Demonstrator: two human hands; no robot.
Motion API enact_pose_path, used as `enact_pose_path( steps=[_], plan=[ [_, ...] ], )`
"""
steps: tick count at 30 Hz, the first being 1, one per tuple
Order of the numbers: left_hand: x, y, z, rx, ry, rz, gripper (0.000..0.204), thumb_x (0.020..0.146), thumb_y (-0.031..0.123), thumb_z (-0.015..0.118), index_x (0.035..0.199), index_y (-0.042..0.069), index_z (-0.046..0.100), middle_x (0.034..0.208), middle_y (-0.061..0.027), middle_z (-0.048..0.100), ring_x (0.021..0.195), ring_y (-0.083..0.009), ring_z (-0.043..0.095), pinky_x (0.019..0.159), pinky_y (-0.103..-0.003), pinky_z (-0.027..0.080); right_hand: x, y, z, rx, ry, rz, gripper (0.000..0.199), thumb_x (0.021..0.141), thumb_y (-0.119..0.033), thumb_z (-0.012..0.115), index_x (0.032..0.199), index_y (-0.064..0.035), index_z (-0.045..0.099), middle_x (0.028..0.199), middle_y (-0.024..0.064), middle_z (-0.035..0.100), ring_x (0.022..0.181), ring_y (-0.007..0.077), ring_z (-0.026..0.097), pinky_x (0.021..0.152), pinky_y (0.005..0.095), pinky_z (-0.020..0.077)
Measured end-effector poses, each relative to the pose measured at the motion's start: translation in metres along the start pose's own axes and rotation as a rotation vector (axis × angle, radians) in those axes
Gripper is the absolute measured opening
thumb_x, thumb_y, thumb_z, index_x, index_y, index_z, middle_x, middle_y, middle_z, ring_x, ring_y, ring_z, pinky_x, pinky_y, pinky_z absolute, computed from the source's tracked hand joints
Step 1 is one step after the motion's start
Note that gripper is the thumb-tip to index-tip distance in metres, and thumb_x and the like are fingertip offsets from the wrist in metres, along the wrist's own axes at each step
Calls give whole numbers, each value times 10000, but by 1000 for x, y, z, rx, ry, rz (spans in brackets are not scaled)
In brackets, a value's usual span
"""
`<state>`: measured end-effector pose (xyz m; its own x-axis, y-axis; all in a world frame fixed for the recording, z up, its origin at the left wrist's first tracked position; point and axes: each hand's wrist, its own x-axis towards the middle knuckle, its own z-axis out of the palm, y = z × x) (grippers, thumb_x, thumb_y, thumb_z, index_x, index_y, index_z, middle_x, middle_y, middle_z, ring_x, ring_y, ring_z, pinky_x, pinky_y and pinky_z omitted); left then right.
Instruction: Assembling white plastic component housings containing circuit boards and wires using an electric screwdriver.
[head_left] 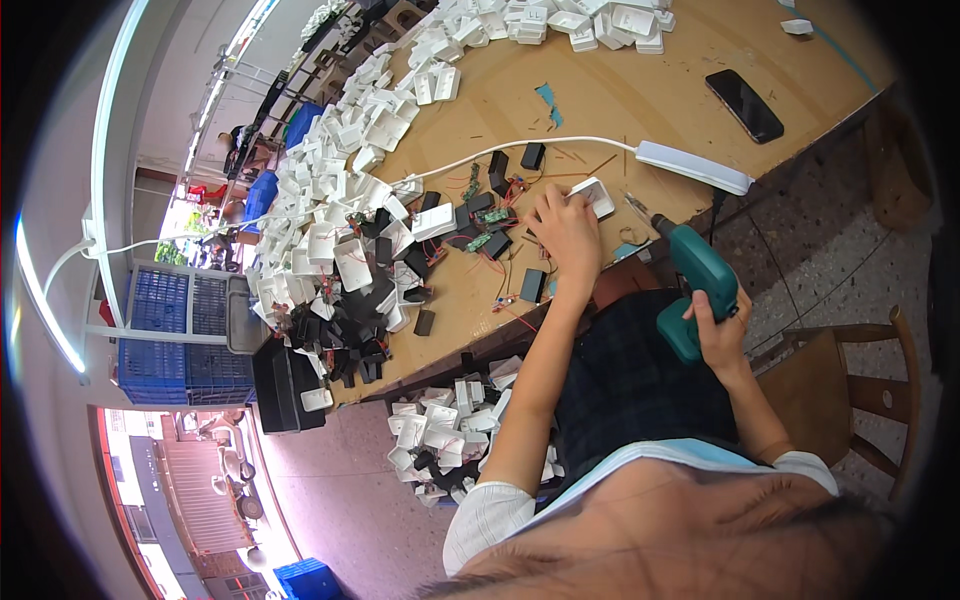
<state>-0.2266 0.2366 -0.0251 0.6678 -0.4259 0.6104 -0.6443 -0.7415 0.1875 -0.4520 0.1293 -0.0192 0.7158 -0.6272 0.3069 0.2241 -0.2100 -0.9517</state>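
My right hand [722,322] is wrapped round the grip of a green cordless drill [697,258]. Its bit points to the upper left, close to a small white plastic case [596,196] on the table. My left hand [568,238] is closed on that case, fingers curled over its left side; part of the case is hidden under them. Just left of this hand lie several black battery boxes [533,285] and green circuit boards [495,215] with thin red wires. A white rectangular housing [433,222] rests among them.
A white power strip [693,167] with its cable crosses the brown table [480,130]. A black phone [744,105] lies at the far right. White housings [330,180] are heaped along the left and far side, with more in a pile [450,425] below the table. A wooden chair [850,390] stands right.
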Motion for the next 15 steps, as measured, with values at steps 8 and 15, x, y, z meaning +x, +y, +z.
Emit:
enact_pose_path(
  steps=[8, 15],
  plan=[
    [1, 0, -3, -27, 0, 23, 97, 779, 119, 762, 830, 42, 731, 1037, -90, 601, 1056, -287, 542, 951, -450, 371, -14, 7, -25, 5, -2, 19, 303, 1004, -216, 624, 1095, 72, 644, 908, 120, 693, 646, 150, 654, 616, 297, 515],
    [-6, -1, -25, -163, 58, 35, 513, 731, 160, 845, 1192, 75, 636, 1207, -157, 564, 1144, -351, 541, 981, -503, 402, -25, 21, -32, 147, 58, 71, 347, 1007, -210, 620, 1172, 95, 628, 1124, 177, 717, 687, 155, 665, 633, 308, 538]
  ],
)
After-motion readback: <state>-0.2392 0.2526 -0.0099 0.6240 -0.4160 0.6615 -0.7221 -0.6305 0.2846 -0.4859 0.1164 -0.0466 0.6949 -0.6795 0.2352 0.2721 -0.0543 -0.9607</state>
